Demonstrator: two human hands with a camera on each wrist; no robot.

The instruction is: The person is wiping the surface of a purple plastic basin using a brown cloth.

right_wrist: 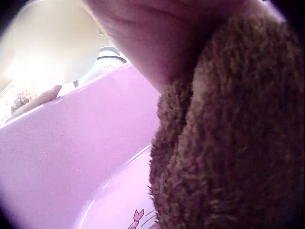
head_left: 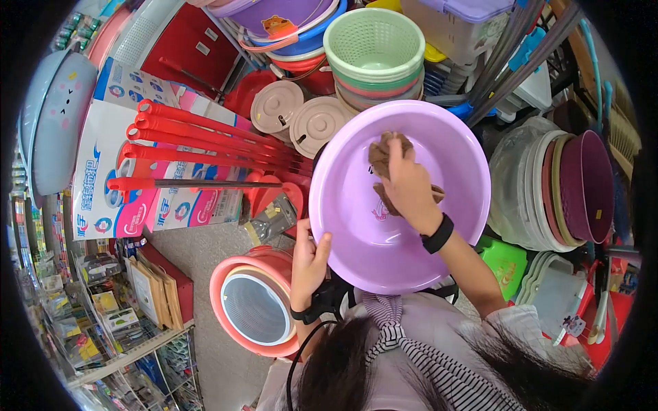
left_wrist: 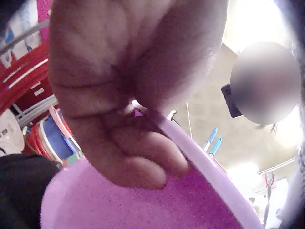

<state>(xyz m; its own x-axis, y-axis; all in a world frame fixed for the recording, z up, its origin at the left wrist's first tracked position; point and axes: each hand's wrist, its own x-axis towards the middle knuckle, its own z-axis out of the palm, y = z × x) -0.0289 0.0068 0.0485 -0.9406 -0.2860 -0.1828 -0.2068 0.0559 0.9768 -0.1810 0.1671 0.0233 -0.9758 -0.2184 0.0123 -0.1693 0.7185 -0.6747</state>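
A large purple basin is held tilted in front of the body. At its left rim the left hand grips the edge; the left wrist view shows that hand with its fingers curled over the rim. Inside the basin, the right hand holds a fuzzy brown cloth against the inner surface. Close up in the right wrist view, the bunched cloth lies under the palm, hiding the fingertips. A printed picture shows on the basin's inside.
Stacked green baskets and lidded pails stand beyond the basin. Red-handled poles lean at left, above a pink bucket stack. More tubs stand at right, and shelves of goods at lower left.
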